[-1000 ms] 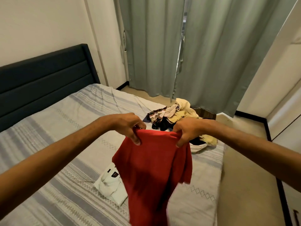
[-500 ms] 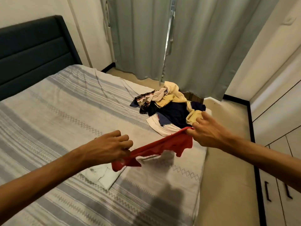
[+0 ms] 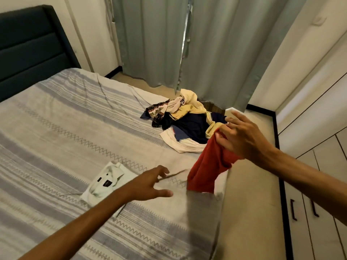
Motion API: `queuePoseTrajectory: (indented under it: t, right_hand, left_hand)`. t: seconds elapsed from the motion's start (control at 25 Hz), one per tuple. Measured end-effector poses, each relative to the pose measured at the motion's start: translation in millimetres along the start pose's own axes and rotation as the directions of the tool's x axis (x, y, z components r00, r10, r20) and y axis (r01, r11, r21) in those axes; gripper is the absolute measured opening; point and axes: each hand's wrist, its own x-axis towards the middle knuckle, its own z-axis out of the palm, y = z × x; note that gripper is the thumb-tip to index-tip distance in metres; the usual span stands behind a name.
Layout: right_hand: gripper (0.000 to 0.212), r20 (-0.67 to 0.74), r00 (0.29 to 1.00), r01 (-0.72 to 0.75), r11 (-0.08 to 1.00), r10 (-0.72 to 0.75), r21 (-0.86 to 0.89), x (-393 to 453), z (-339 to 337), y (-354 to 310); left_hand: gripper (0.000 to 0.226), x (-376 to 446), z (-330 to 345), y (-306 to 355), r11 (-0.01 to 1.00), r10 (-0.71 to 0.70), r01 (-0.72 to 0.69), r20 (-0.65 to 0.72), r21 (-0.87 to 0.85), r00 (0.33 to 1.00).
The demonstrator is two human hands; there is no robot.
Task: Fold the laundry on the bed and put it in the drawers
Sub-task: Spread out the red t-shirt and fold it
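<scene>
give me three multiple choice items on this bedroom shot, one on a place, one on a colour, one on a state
1. Where does the folded white shirt lie?
A. on the bed
B. on the floor
C. in a drawer

2. What colour is the garment held up at the bed's edge?
A. blue
B. red
C. green

3. How is the left hand?
A. gripping the red garment
B. pinching the white shirt
C. fingers spread, holding nothing

Key: 1 A, the shirt rests flat on the striped cover. 2 B, the cloth hanging from the right hand is red. 3 C, its fingers are spread over the bed with nothing in them.
</scene>
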Motion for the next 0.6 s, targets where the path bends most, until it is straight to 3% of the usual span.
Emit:
queuePoseTrajectory:
  t: [0.16, 0.32, 0.44, 0.6]
  right_hand:
    - [0.027, -0.146, 0.984, -0.093, 0.994, 0.102, 0.064, 46.3, -49.5, 11.2]
    - [0.024, -0.201, 0.944, -0.204, 0.942, 0.262, 0.267, 85.8, -90.0, 30.6]
    - [0.017, -0.201, 0.918, -0.276, 0.916, 0.341, 0.292, 104.7, -111.9, 40.3]
    - [0.016, -0.204, 0.872, -0.368, 0.871, 0.444, 0.325, 116.2, -136.2, 50.6]
  left_hand:
    - [0.119, 47.9, 39.1, 70.9, 0.956, 0.001, 0.002, 0.013, -0.292, 1.0]
    - [0.131, 83.8, 33.7, 143.1, 0.843, 0.086, -0.101, -0.054, -0.528, 0.995]
    - [0.136, 92.7, 17.3, 168.8, 0.828, 0.017, -0.149, -0.241, -0.541, 0.97]
    - [0.125, 90.3, -3.6, 182.7, 0.876, -0.014, -0.232, -0.504, -0.422, 0.863]
